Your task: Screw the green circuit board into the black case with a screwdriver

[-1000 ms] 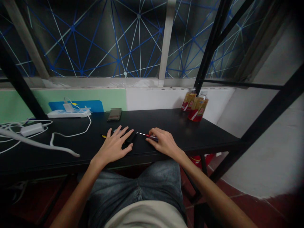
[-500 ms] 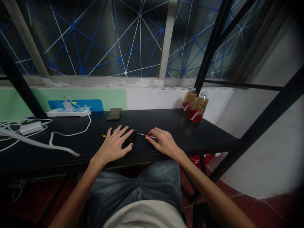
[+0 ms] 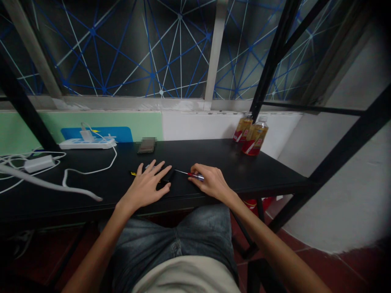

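A screwdriver (image 3: 191,175) is pointing its thin metal shaft toward a spot between nine and ten o'clock above a black desk (image 3: 198,152), its long axis running from there back to between three and four. Its tip is ending just beside a black item (image 3: 172,176), partly hidden under the left hand; whether the two are touching is unclear. The person's right hand (image 3: 212,182) is gripping the handle with narrowed, bent fingers, the forearm reaching in from five o'clock. The left hand (image 3: 146,185) is lying palm down over the black item, fingers spread wide toward twelve and one o'clock, thumb toward two, forearm coming from seven. A small yellow-marked piece (image 3: 133,173) is showing at ten o'clock from that palm. Two drink bottles (image 3: 253,137) are standing at one o'clock from the right hand; a power strip (image 3: 88,144) is lying at ten from the left.
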A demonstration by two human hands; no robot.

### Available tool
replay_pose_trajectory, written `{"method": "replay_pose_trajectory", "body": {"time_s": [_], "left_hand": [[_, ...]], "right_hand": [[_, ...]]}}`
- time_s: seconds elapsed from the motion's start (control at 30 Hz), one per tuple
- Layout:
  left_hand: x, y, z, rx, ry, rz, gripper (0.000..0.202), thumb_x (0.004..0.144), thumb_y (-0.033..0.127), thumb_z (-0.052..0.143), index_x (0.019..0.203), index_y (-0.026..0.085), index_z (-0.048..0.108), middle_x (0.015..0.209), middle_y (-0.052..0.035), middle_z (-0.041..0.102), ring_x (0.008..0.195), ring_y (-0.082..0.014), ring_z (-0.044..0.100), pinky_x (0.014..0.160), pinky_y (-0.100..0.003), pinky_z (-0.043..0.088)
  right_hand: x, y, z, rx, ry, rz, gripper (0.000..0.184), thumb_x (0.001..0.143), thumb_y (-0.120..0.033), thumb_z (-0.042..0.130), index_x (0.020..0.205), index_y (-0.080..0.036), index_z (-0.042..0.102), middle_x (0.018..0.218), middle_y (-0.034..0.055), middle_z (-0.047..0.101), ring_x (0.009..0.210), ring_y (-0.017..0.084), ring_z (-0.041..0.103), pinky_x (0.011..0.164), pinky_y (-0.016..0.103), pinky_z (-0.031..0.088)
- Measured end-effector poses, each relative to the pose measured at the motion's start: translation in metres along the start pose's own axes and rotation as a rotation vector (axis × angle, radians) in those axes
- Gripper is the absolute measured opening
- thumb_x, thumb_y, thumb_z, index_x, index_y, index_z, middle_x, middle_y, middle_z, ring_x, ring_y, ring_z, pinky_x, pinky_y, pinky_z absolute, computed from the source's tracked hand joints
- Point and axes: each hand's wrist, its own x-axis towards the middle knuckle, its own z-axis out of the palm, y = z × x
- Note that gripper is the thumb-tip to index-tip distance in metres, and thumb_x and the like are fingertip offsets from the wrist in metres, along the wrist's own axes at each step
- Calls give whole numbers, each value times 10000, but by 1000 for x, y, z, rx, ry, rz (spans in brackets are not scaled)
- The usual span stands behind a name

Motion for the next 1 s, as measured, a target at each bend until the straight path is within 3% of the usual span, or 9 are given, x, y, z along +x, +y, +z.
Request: {"method": "replay_pose_trajectory", "body": {"time_s": [0.3, 0.43, 0.53, 1.0], "left_hand": [[0, 1, -3, -20, 24, 6, 579, 933, 481, 472, 1472, 279, 407, 1551, -92, 371, 1433, -355, 304, 1123, -648, 200], [1, 2, -8, -54, 105, 121, 485, 935, 449, 496, 1386, 272, 517, 1536, -69, 404, 1437, -291, 316, 1173, -588, 127], [3, 3, -10, -72, 98, 213, 439, 936, 449, 508, 1334, 275, 573, 1530, -62, 413, 1442, -279, 311, 1184, -564, 112], [37, 11, -9, -13, 33, 289, 631, 949, 567, 427, 1444, 177, 437, 1481, -134, 471, 1450, -285, 294, 1179, -571, 94]], "right_hand": [[-3, -1, -1, 45, 67, 22, 194, 917, -415, 590, 906, -223, 617, 821, 8, 703, 731, 160, 641, 631, 237, 347], [-4, -1, -2, 62, 102, 30, 187, 914, -406, 594, 903, -222, 625, 810, 12, 699, 740, 164, 647, 641, 236, 364], [-4, -2, -2, 68, 123, 33, 179, 914, -397, 592, 907, -223, 628, 810, 15, 700, 743, 165, 648, 645, 236, 372], [-5, -1, -3, 32, 166, 78, 149, 915, -367, 585, 900, -226, 627, 791, 14, 700, 746, 171, 657, 627, 236, 361]]}}
